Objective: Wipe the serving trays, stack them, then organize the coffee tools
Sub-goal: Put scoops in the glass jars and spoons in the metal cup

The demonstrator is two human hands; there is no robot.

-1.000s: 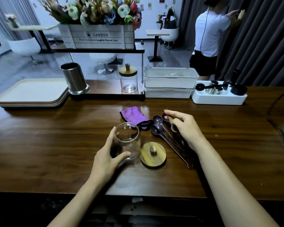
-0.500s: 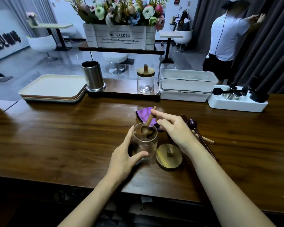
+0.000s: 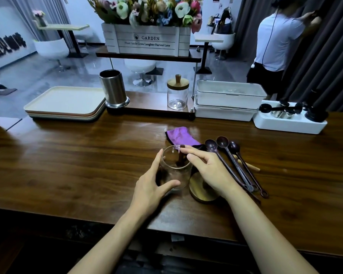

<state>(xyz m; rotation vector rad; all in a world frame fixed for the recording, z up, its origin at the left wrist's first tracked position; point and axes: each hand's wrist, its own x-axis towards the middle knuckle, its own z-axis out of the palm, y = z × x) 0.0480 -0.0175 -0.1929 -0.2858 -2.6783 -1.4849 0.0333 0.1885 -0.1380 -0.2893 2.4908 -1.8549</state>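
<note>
- The right hand (image 3: 208, 171) is at the rim of the glass jar (image 3: 174, 175). Its index finger stretches to the top end of a wooden spoon (image 3: 180, 155), and the other fingers are loosely bent. The thumb is hidden, so I cannot tell if it pinches the handle or has let go.
- The left hand (image 3: 152, 186) grips the jar from the side and steadies it on the table (image 3: 67, 165).
- Half a second ago the spoon was only entering the mouth of the jar. Now it stands inside and leans on the rim, so one tool is stored.
- The lid (image 3: 201, 191) lies beside the jar, and three dark spoons (image 3: 232, 165) wait just to the right.
- The trays (image 3: 67, 101) are already stacked at the back left.
</note>
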